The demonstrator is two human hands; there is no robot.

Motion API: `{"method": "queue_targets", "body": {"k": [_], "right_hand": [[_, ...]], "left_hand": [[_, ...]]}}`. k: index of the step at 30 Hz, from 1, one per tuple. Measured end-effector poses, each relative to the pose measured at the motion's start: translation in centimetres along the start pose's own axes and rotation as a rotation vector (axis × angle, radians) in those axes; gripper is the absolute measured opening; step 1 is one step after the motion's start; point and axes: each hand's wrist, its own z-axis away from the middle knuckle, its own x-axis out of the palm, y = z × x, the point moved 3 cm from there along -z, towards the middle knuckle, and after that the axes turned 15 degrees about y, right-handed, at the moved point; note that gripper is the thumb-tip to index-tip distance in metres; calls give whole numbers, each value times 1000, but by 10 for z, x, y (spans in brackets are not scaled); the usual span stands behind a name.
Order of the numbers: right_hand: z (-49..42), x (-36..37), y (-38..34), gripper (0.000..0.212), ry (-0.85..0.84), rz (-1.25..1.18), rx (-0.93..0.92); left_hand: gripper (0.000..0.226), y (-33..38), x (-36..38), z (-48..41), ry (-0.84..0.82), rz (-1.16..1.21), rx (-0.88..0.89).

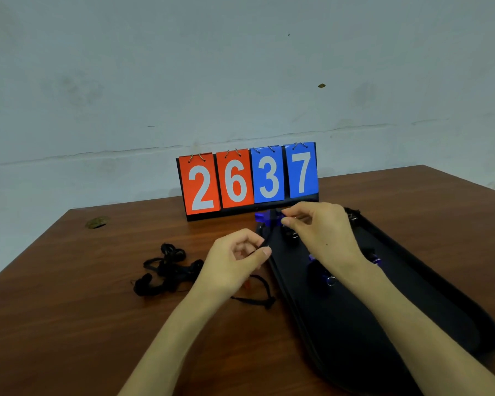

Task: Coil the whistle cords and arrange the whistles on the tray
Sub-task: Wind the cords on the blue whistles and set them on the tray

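Left hand (232,261), right hand (320,230) pinch one cord (265,243).

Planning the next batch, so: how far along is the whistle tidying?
Done: roughly three whistles with bundled cords lie on the black tray. In hand: the right hand pinches a blue whistle at the tray's far end; the left hand pinches a black cord. Left: a tangled pile of cords on the table, plus a loose cord beneath the left hand.
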Motion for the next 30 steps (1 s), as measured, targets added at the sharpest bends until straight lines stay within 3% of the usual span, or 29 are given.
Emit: {"method": "queue_targets", "body": {"k": [4,14,16,19,23,30], "right_hand": [[-1,1,-3,24,-187,30,-53],[3,0,-8,12,-576,-350,65],[4,-3,-12,13,-595,-433,87],[3,-5,-15,14,-601,-504,135],[3,-6,-16,15,-598,-655,264],[1,-2,-9,15,-396,-819,490]], "left_hand": [[15,2,-14,-5,156,-79,90],[7,7,-20,-6,168,56,112],[5,5,-21,-6,162,124,48],[23,1,-21,-6,136,231,-61],[32,0,-12,-3,-8,354,-155],[31,-2,-3,1,-47,263,-138]]}}
